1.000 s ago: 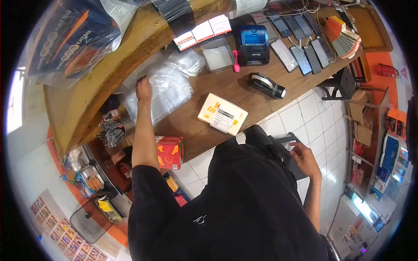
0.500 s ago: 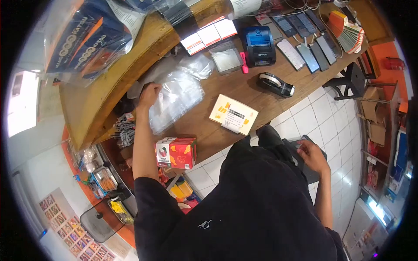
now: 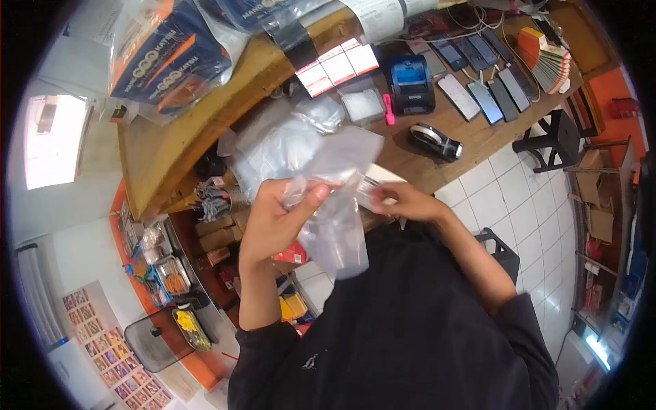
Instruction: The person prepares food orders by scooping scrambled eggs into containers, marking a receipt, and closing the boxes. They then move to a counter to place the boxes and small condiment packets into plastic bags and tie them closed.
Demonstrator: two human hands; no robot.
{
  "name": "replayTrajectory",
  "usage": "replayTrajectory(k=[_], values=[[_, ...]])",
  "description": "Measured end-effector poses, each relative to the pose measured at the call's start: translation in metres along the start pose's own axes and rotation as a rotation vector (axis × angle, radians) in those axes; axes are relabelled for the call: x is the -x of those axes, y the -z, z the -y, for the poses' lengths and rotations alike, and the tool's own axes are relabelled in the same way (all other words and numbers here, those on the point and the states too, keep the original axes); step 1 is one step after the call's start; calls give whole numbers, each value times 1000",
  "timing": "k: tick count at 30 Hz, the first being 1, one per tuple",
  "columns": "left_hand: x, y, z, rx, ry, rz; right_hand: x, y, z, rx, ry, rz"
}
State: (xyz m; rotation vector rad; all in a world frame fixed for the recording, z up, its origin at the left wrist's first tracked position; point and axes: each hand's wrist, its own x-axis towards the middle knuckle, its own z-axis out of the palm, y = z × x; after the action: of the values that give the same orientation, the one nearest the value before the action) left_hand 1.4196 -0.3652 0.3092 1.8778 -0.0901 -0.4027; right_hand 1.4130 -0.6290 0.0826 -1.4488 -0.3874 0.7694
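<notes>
My left hand (image 3: 281, 215) is closed on a clear plastic bag (image 3: 342, 236), which is lifted and hangs in front of my chest. Close by on the right, my right hand (image 3: 406, 202) has curled, slightly blurred fingers at the bag's edge; what they grip, if anything, is hidden. Behind the hands, a pale box (image 3: 388, 175) with a printed label lies on the wooden table, mostly covered by the bag and the right hand. A pile of clear plastic bags (image 3: 270, 154) rests beyond my left hand. Part of a red box (image 3: 295, 253) shows below the left hand.
A black tape dispenser (image 3: 436, 142), a pink marker (image 3: 389, 109) and a blue-black label printer (image 3: 412, 85) stand on the table (image 3: 471, 143). Several phones (image 3: 485, 101) with cables lie at the back right. A black stool (image 3: 547, 140) stands past the table's edge.
My left hand has drawn a bag from the pile toward my chest. My right hand has come up from beside my leg to the bag and pale box.
</notes>
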Motion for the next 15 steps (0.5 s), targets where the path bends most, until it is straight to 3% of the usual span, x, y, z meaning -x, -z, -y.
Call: replayTrajectory(k=[1, 3, 6, 8, 9, 12, 15], values=[[11, -6, -2, 62, -10, 15, -23, -13, -1, -138, 166, 38], [27, -8, -13, 147, 70, -75, -38, -19, 20, -268, 14, 279], [38, 5, 24, 105, 44, -352, -32, -37, 49, -652, 211, 370], [54, 17, 30, 125, 117, -406, -28, -32, 77, -514, 409, 385], [56, 19, 39, 136, 112, -470, -28, -26, 94, -245, 532, 364], [60, 32, 66, 164, 135, -582, -15, -25, 120, -745, 306, 352], [51, 43, 109, 141, 149, -724, -8, -5, 100, -794, 163, 194]])
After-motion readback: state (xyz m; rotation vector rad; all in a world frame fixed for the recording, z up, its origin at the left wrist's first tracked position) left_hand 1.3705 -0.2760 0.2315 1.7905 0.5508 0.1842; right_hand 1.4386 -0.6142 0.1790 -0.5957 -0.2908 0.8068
